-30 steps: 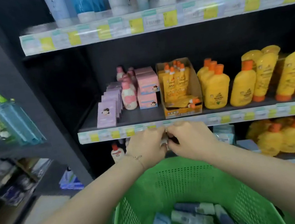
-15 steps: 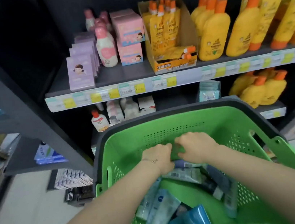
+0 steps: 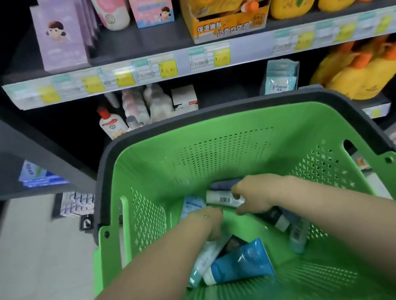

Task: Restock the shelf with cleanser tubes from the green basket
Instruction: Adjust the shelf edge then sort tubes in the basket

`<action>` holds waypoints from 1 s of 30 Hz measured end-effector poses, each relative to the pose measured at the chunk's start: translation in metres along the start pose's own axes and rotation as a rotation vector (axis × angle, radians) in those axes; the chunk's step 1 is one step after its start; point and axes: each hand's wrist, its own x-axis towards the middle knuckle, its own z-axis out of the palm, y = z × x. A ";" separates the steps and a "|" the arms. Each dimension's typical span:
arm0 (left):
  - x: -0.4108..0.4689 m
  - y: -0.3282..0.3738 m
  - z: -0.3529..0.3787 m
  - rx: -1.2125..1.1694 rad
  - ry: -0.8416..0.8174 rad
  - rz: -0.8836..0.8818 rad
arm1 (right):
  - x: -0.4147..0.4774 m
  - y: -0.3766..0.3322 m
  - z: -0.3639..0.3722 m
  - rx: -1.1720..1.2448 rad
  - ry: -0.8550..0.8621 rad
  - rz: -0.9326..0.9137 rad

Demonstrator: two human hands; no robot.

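Reaching down into the green basket (image 3: 219, 146) in the lower middle of the frame, both hands are among the loose tubes piled on its floor, presumably to pick out the next ones for the shelf (image 3: 105, 44) across the top. The right hand (image 3: 254, 196) is curled down over a white tube (image 3: 221, 198) with a barcode, fingers wrapping it, so it looks to have hold of that one. The left hand (image 3: 213, 221) points down into the pile just below and left of it; its fingers are hidden, and I cannot tell whether it grips anything. A blue tube (image 3: 238, 262) lies flat lower down, next to a pale one, with more along the right wall; they lie at all angles, simply dumped in. Compared with half a second ago, the view has tipped further down and closer: the basket fills more of the frame, the hands sit deeper and have parted, where a second ago they were pressed together up at the shelf edge.
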 end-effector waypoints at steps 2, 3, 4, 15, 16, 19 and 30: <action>0.005 0.003 0.011 0.020 -0.061 -0.009 | 0.000 -0.001 -0.002 -0.007 0.003 -0.014; 0.007 0.004 0.015 0.005 -0.089 -0.014 | 0.000 -0.002 -0.002 -0.012 0.003 -0.022; 0.008 0.005 0.016 -0.018 -0.107 -0.019 | 0.000 -0.003 -0.003 -0.020 0.008 -0.030; 0.023 0.004 0.017 0.039 -0.182 0.000 | 0.003 -0.010 -0.006 -0.089 0.039 -0.054; 0.022 0.005 0.016 0.051 -0.195 0.001 | 0.003 -0.011 -0.006 -0.092 0.036 -0.056; 0.021 0.008 0.019 0.026 -0.153 -0.027 | 0.003 -0.012 -0.006 -0.080 0.026 -0.072; 0.017 0.010 0.030 -0.080 -0.075 -0.083 | 0.002 -0.014 -0.008 -0.069 0.000 -0.095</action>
